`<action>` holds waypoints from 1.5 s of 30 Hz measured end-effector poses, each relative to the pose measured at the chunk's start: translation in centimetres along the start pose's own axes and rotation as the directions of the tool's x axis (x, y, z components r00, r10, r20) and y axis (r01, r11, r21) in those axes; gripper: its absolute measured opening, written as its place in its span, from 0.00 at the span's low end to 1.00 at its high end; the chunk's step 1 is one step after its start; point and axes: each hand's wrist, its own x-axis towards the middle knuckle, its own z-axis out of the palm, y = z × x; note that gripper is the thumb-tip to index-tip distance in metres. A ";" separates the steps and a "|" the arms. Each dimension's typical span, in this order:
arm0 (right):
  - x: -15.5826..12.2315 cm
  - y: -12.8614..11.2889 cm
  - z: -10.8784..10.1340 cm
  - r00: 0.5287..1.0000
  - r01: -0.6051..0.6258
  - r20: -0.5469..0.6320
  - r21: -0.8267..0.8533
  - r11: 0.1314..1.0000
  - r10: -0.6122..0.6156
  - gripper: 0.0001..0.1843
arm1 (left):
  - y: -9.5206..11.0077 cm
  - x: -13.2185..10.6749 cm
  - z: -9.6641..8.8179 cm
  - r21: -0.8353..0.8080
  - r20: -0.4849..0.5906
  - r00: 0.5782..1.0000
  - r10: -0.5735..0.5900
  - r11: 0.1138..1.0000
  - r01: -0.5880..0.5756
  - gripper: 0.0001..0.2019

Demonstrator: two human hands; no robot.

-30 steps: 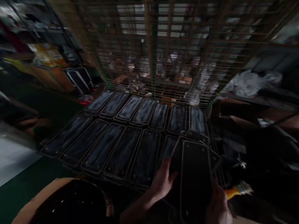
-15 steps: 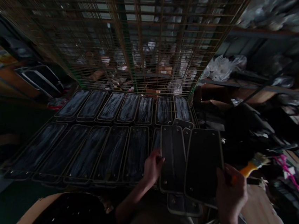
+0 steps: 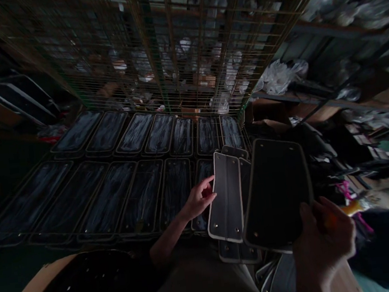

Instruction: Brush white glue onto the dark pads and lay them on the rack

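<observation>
My left hand (image 3: pixel 200 198) pinches the left edge of a dark rectangular panel with a pale rim (image 3: pixel 225 196), which lies on top of a small stack of like panels (image 3: pixel 238 251). My right hand (image 3: pixel 322 237) grips the lower right corner of another dark panel (image 3: pixel 277 195) and holds it up, tilted, to the right of the stack. An orange-handled brush (image 3: pixel 356 204) shows just behind my right hand; whether the hand holds it I cannot tell. Two rows of several dark panels with shiny streaked faces (image 3: pixel 140 195) lie spread flat ahead and to the left.
A tall wire rack (image 3: pixel 158 53) stands behind the rows. Cluttered shelves with white plastic bags (image 3: pixel 279 76) fill the right. A dark garment with pale dots (image 3: pixel 87 285) covers my lap. Pink cord (image 3: pixel 346 191) lies at the right.
My right hand has lifted its panel up and to the right, away from the stack. My left hand has stayed at the edge of the top panel. The camera has turned rightwards.
</observation>
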 end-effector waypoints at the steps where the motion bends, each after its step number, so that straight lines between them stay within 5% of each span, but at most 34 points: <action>1: -0.8 0.3 0.7 0.999 -0.017 0.037 0.011 1.000 0.017 0.26 | -0.2 0.0 0.0 -0.021 0.016 1.000 0.011 1.000 -0.011 0.29; 9: -7.0 7.3 6.2 0.956 -0.100 0.272 -0.068 0.993 0.115 0.23 | -3.0 0.3 -0.5 -0.113 -0.029 0.991 -0.130 0.986 0.126 0.26; 13: -7.5 7.4 6.4 0.943 -0.094 0.306 -0.143 0.985 0.135 0.24 | -2.5 0.8 0.0 0.001 -0.070 0.995 -0.077 0.997 0.078 0.18; 17: -7.8 7.1 6.4 0.924 -0.037 0.369 -0.184 0.982 0.104 0.24 | -2.0 1.9 1.4 0.020 -0.183 0.970 -0.162 0.985 0.169 0.18; 24: -5.7 10.0 5.7 0.890 0.188 0.455 -0.342 0.921 -0.013 0.23 | -0.7 1.5 0.8 -0.393 -0.015 0.977 -0.212 0.900 0.189 0.19; 30: -4.5 11.3 6.2 0.877 0.096 0.481 -0.195 0.976 0.009 0.23 | 0.8 2.3 -1.3 -0.549 0.072 0.975 -0.211 0.807 0.215 0.24; 34: -2.7 11.2 7.0 0.844 0.129 0.531 -0.066 0.989 -0.074 0.20 | 1.2 4.2 0.2 -0.450 0.081 0.979 -0.187 0.870 0.203 0.23; 39: -0.5 11.8 6.9 0.836 0.098 0.542 0.003 0.995 -0.084 0.20 | -0.1 6.1 3.0 -0.042 0.039 0.990 -0.139 0.989 0.140 0.13; 45: -2.0 12.2 3.5 0.875 0.063 0.484 -0.126 0.990 0.006 0.23 | -1.0 5.7 3.7 0.418 -0.075 0.995 0.071 0.908 -0.033 0.21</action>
